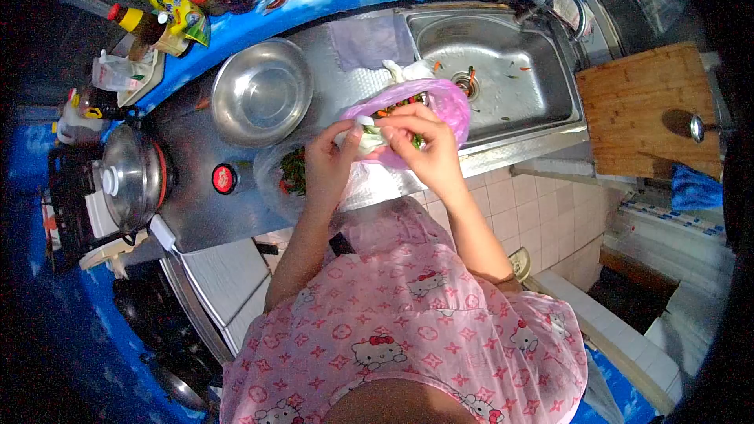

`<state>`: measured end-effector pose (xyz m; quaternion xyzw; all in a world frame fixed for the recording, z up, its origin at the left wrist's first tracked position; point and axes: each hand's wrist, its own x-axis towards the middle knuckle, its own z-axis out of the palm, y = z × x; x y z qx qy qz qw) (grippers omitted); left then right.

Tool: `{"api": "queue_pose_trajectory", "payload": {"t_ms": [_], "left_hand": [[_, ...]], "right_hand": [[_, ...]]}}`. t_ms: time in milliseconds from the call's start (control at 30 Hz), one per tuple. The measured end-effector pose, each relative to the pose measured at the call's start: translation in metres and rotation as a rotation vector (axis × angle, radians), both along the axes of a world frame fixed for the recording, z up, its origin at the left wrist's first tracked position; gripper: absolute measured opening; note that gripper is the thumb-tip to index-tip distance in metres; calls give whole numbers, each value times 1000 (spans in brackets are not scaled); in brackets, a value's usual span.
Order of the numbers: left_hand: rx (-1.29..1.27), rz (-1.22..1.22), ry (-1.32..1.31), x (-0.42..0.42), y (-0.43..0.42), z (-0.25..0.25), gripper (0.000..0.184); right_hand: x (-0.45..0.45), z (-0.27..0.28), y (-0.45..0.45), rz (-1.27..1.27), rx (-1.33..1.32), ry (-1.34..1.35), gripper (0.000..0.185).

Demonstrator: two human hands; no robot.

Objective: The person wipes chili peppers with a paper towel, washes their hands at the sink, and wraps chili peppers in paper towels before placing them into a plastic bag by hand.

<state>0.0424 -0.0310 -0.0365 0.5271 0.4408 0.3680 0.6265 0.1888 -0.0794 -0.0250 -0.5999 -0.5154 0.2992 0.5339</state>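
My left hand and my right hand meet over the counter's front edge, their fingers closed round a small white and green item too small to name surely. Just behind them lies a pink plastic bag, open, with red and green pieces inside. A clear bag of dark green pieces rests to the left of my left hand. Something white and crumpled sits at the pink bag's far side.
A steel bowl and a red lid are on the counter. Right of the bag is a steel sink with scattered orange and green bits. Farther right lies a wooden board; a lidded pan stands at left.
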Motion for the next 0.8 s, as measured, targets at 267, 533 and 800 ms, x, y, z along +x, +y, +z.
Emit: {"api": "queue_pose_trajectory", "payload": {"t_ms": [267,533,800], "left_hand": [[-196,-78,-152,0,2,3,22],[-305,-80,-266,-6,7,-8,29],[6,-137,-153,-1,-3,-3,32]], "right_hand": [[0,-21,10,-148,-146,427,8],[-4,-14,0,-79,-106,-4,11],[9,-22,1,-3,-298,351,13]]}}
